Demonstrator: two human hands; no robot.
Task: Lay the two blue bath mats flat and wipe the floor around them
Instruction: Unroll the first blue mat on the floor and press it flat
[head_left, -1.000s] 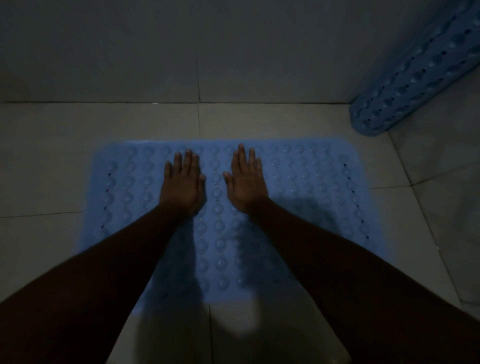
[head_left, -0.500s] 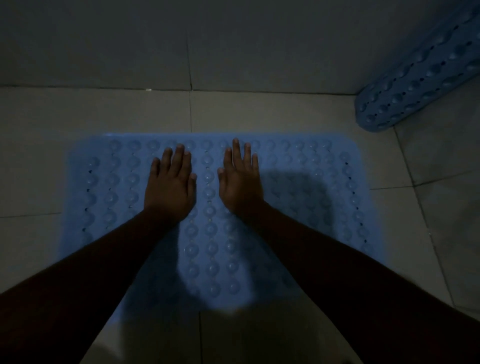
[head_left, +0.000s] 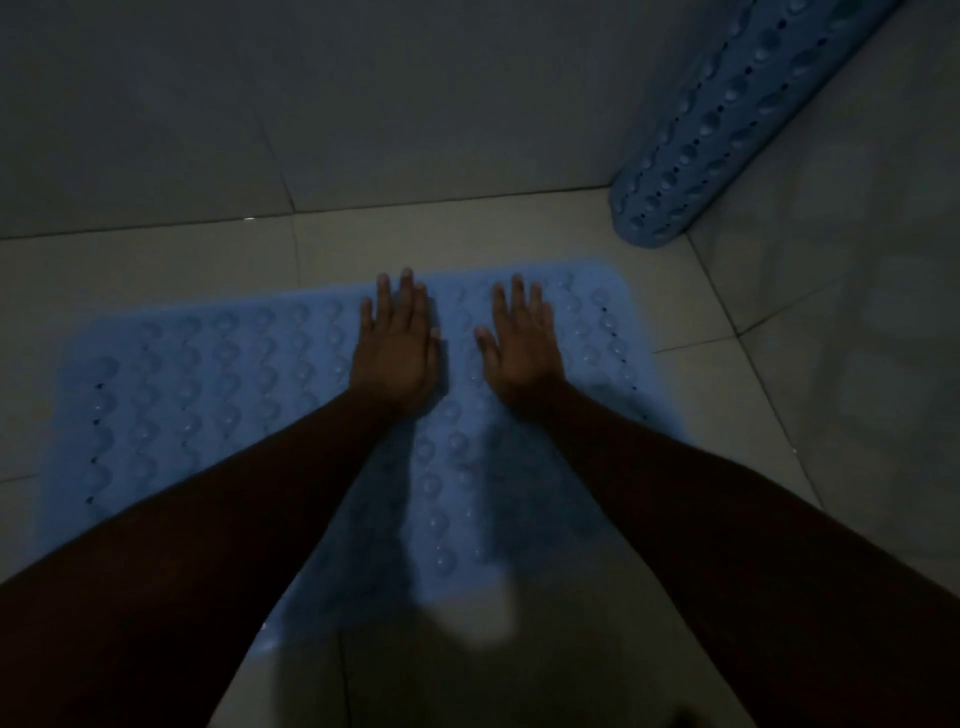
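Observation:
A blue bath mat (head_left: 218, 384) with rows of round bumps lies flat on the pale tiled floor, its long side running left to right. My left hand (head_left: 397, 345) presses palm down on it with straight fingers, near its far edge. My right hand (head_left: 522, 343) lies flat beside it, closer to the mat's right end. A second blue bath mat (head_left: 727, 119), rolled into a tube, leans in the corner at the upper right, its lower end on the floor.
A tiled wall (head_left: 363, 104) rises just beyond the mat's far edge. Another wall (head_left: 857, 260) closes the right side. Bare floor tiles (head_left: 467, 675) stretch in front of the mat and to its left. The room is dim.
Both hands have slid to the right along the mat, toward its right end. The view has swung so the rolled mat looms larger.

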